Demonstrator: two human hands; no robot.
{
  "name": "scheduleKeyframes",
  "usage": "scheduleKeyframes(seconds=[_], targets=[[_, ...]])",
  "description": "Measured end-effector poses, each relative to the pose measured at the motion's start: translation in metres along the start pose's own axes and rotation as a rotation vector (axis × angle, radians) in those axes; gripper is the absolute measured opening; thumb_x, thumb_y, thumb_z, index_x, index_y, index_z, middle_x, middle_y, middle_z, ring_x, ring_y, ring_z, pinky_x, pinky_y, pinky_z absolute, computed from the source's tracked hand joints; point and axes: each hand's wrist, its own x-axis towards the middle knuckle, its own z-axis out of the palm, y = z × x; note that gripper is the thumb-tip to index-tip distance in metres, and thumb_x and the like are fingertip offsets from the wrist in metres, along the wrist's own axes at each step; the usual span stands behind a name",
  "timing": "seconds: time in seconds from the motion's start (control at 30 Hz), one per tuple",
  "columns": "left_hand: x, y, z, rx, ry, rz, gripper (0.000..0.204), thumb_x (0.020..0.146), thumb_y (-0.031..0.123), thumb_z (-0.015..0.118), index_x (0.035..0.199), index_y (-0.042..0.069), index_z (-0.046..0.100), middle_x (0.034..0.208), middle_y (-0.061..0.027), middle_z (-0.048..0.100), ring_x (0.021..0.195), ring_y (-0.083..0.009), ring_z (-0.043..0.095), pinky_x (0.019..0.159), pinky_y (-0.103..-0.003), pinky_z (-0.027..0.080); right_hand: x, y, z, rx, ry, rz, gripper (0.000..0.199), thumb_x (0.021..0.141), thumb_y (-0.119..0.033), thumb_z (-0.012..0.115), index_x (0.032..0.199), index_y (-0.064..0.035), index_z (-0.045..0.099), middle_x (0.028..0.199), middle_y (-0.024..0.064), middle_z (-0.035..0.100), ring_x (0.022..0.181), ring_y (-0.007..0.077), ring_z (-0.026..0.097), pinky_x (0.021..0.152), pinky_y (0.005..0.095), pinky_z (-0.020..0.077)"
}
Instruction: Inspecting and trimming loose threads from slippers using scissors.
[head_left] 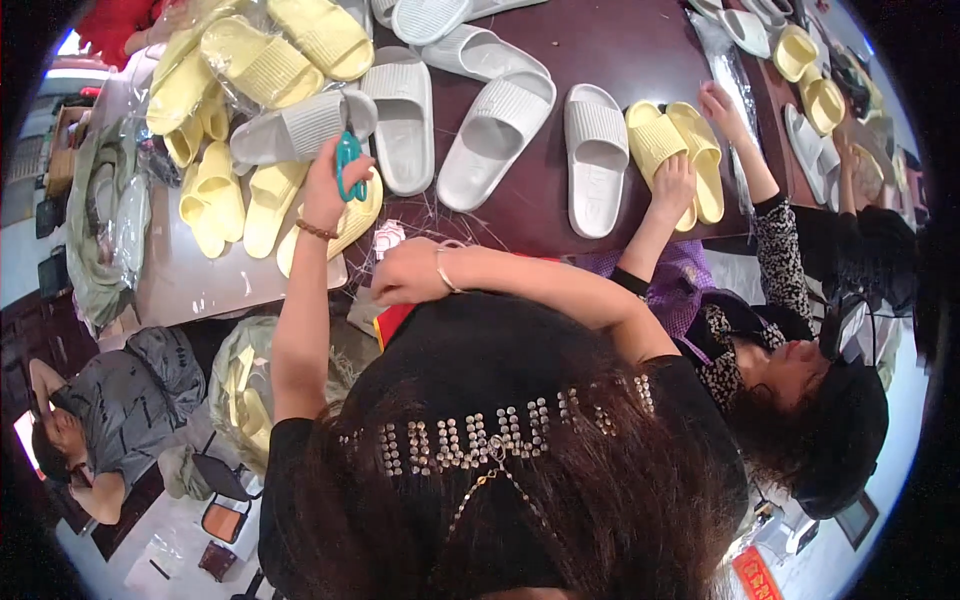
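Observation:
My left hand (pixel 328 188) is raised over the table and is shut on teal-handled scissors (pixel 348 166). It is right by a grey slipper (pixel 300 128) that lies across the yellow slippers (pixel 225 190). My right hand (pixel 405 275), with a thin bracelet at the wrist, is closed in a fist at the near table edge. Just beyond it lies a small white and pink scrap (pixel 388 237). I cannot tell whether the fist holds anything.
Grey slippers (pixel 495 130) lie in a row on the dark table (pixel 600 45). Bagged yellow slippers (pixel 260 50) are heaped at the back left. To my right, a co-worker's hands (pixel 675 185) rest on a yellow pair (pixel 668 140). Another person (pixel 110 420) sits at the lower left.

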Motion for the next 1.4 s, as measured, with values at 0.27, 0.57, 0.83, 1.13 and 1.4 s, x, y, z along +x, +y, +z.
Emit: scheduleKeyframes(seconds=[0.27,0.57,0.83,1.13,1.4], targets=[[-0.011,-0.027,0.041,0.441,-0.088,0.036,0.050,0.072,0.023,0.065,0.114,0.004,0.046,0.075,-0.0109,0.058,0.063,-0.0172,0.056,0.057,-0.028,0.045,-0.001,0.005,-0.011,-0.088,-0.124,0.196,0.027,0.076,-0.029,0.054,0.096,-0.0113,0.059,0.094,0.0124,0.059,0.083,0.0268,0.058,0.070,0.0399,0.0455],[-0.025,-0.053,0.073,0.580,-0.027,0.131,0.052,0.071,0.026,0.066,0.116,0.009,0.046,0.068,-0.0129,0.056,0.062,-0.0254,0.057,0.056,-0.032,0.043,-0.187,0.121,-0.040,0.000,0.983,1.239,0.044,0.072,-0.039,0.056,0.087,0.0030,0.057,0.083,0.0221,0.059,0.086,0.0355,0.056,0.075,0.0430,0.0421],[-0.036,-0.049,0.079,0.584,-0.005,0.010,0.053,0.071,0.024,0.067,0.116,0.008,0.046,0.066,-0.0106,0.055,0.060,-0.0214,0.055,0.057,-0.031,0.044,-0.101,0.150,-0.027,-0.587,1.215,1.309,0.062,0.066,-0.044,0.060,0.107,0.0010,0.049,0.109,0.0182,0.050,0.110,0.0313,0.042,0.098,0.0499,0.0201],[-0.046,-0.048,0.071,0.478,0.027,0.093,0.052,0.071,0.020,0.066,0.117,0.008,0.046,0.070,-0.0104,0.057,0.061,-0.0222,0.055,0.059,-0.031,0.044,-0.156,0.180,-0.065,0.668,1.845,0.625,0.038,0.077,-0.025,0.056,0.104,0.0003,0.051,0.087,0.0086,0.059,0.090,0.0197,0.055,0.084,0.0331,0.0423],[-0.019,-0.061,0.117,0.761,-0.211,0.193,0.044,0.075,0.026,0.059,0.114,0.010,0.047,0.087,-0.0156,0.060,0.075,-0.0302,0.059,0.066,-0.038,0.046,-0.183,0.034,-0.093,1.030,1.759,-0.042,0.035,0.091,-0.023,0.037,0.115,0.0021,0.043,0.107,0.0140,0.052,0.088,0.0205,0.057,0.075,0.0316,0.0505]])
